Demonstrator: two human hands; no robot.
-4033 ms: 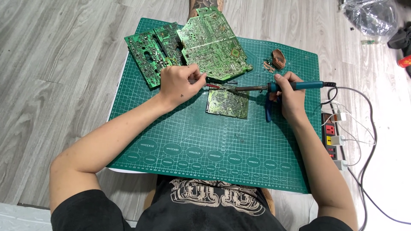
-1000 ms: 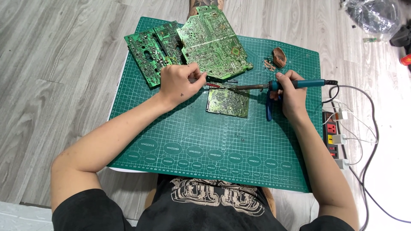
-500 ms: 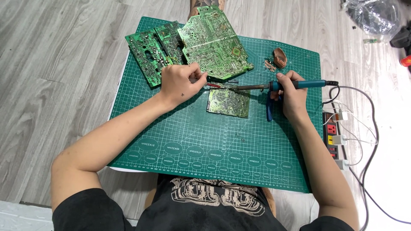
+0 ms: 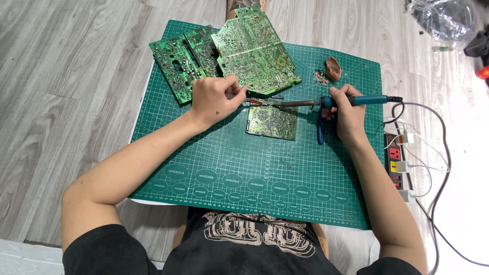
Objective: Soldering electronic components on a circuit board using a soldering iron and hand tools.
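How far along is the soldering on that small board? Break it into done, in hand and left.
Done: cannot be judged; individual joints on the small circuit board are too fine to read. In hand: the right hand holds the soldering iron with its tip at the board's top edge, where the left hand pinches a thin red piece. Left: two larger boards lie untouched at the cutting mat's far edge.

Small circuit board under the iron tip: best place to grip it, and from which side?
Probably the small circuit board's near long edge, approached from the person's side. It lies flat on the green cutting mat; the soldering iron in the right hand and the left hand crowd its far edge, while the near edge is free.
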